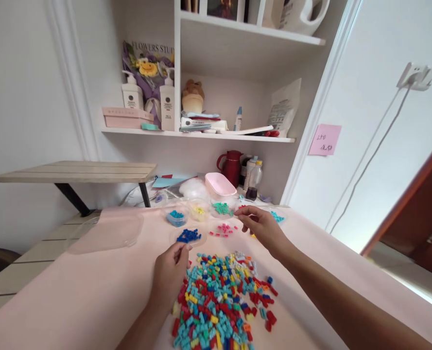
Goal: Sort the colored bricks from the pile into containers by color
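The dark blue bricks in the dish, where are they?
In the head view, the dark blue bricks lie in a clear dish left of centre, just beyond the left hand and left of the pink bricks.

Looking glossy and plastic on the small multicoloured building bricks (216, 296); smooth and matt across the pale pink tabletop covering (102, 287).

Red bricks (242, 207) mostly behind R hand (256, 224). Brick pile (219, 301) cut off at btm edge; both forearms too. Pic frame (225, 8) + jug (305, 17) cropped at top. Small print on bottles (167, 104) unreadable.
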Demonstrator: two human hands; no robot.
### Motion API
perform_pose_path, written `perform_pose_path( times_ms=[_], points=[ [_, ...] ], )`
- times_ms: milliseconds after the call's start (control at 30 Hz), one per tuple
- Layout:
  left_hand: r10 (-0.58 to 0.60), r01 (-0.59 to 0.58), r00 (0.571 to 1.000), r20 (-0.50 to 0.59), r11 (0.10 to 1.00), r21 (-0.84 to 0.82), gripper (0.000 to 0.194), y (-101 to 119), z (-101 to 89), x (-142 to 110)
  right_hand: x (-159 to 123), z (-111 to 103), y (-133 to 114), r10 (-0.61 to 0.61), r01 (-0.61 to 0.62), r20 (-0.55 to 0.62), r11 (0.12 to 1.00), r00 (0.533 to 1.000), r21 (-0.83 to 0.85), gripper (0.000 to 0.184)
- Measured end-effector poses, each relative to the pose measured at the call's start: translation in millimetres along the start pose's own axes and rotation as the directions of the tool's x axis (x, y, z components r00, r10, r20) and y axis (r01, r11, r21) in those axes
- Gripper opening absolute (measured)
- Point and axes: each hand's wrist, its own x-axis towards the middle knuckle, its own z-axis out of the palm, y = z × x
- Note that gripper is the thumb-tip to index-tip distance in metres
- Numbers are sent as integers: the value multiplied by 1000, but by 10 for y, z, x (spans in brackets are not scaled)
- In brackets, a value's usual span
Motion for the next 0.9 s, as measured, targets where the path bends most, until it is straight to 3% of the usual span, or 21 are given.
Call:
perform_pose_path(
  times_ms=[167,400,533,767,900],
  points=[
    [-9,10,1000,11,1000,-17,33,40,-11,-6,-536,-86,-186,-36,53,234,996,971,-66,15],
    [-55,55,998,27,998,-15,34,77,-13,-11,-885,37,27,-110,161,472,984,875,-70,21],
    [-76,76,997,27,997,-5,36,90,-6,-11,-920,52,76,-134,258,527,951,839,-169,23],
    [-73,73,997,31,997,9,38,149,-14,-34,-967,88,40,-196,471,579,799,791,-373,18],
    [-76,75,997,15,997,30,37,182,-18,-45,-945,106,80,-199,419,556,856,807,-302,19]
  ],
)
